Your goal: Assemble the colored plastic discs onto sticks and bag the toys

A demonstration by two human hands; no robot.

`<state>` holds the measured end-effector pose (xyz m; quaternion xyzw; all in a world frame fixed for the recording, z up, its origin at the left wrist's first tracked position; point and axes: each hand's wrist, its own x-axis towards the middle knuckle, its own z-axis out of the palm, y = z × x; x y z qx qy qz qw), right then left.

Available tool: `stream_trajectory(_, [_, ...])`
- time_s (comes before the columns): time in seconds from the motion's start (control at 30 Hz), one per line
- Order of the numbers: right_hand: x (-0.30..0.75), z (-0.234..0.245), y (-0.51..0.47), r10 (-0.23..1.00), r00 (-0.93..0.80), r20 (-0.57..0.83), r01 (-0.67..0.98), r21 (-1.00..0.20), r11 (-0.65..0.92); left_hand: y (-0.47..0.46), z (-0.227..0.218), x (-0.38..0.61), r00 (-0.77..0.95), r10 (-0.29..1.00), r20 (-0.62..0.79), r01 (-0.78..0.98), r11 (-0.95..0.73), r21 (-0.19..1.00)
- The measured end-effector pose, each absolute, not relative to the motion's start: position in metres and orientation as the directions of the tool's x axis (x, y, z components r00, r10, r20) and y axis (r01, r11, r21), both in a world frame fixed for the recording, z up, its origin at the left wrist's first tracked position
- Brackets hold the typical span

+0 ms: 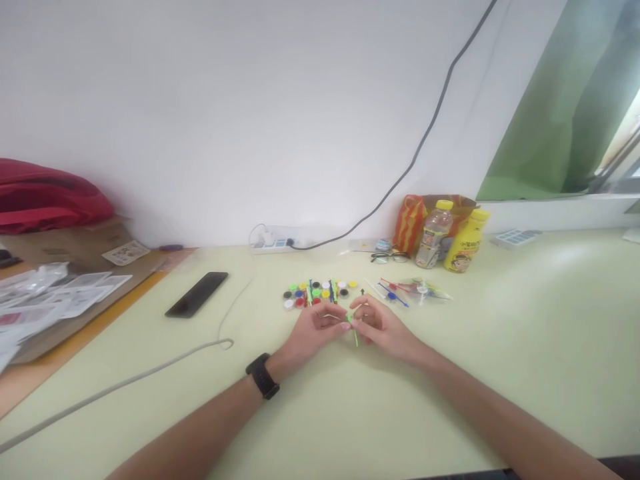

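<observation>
My left hand (317, 331) and my right hand (383, 328) meet over the middle of the table, fingertips nearly touching. Between them is a small bright green plastic piece (356, 337) with a thin stem pointing down toward me; both hands pinch it, and its upper part is partly hidden by fingers. Just beyond my left hand lie several round coloured discs (300, 294) in rows, with thin coloured sticks (333, 291) among them. Past my right hand are a blue stick piece (393, 295), a red one (395, 285) and a white one (423, 289) on clear plastic.
A black phone (197, 295) and a grey cable (125, 382) lie to the left. At the back stand a power strip (273, 245), glasses (389, 257), a clear bottle (435, 239), a yellow bottle (466, 245) and a striped bag (410, 223). Plastic packets (65, 293) pile up far left.
</observation>
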<state>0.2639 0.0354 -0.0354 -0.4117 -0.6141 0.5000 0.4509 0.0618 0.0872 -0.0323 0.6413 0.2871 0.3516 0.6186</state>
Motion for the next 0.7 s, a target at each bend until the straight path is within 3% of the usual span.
stream_trajectory(0.33, [0.266, -0.035, 0.039, 0.949, -0.257, 0.182, 0.112, -0.97, 0.216, 0.086, -0.035, 0.061, 0.618, 0.78, 0.096, -0.012, -0.113, 0.994])
stream_trajectory(0.47, [0.28, -0.034, 0.045, 0.95, -0.16, 0.266, 0.246, -0.922, 0.3, 0.085, -0.039, 0.062, 0.622, 0.777, 0.097, 0.048, -0.162, 0.986])
stream_trajectory(0.57, [0.303, -0.032, 0.052, 0.928, -0.019, 0.372, 0.533, -0.782, 0.324, 0.082, -0.041, 0.063, 0.657, 0.742, 0.136, 0.134, -0.292, 0.947])
stream_trajectory(0.7, [0.329, -0.036, 0.059, 0.936, 0.035, 0.351, 0.86, -0.487, 0.15, 0.071, -0.036, 0.061, 0.74, 0.638, 0.215, 0.269, -0.573, 0.774])
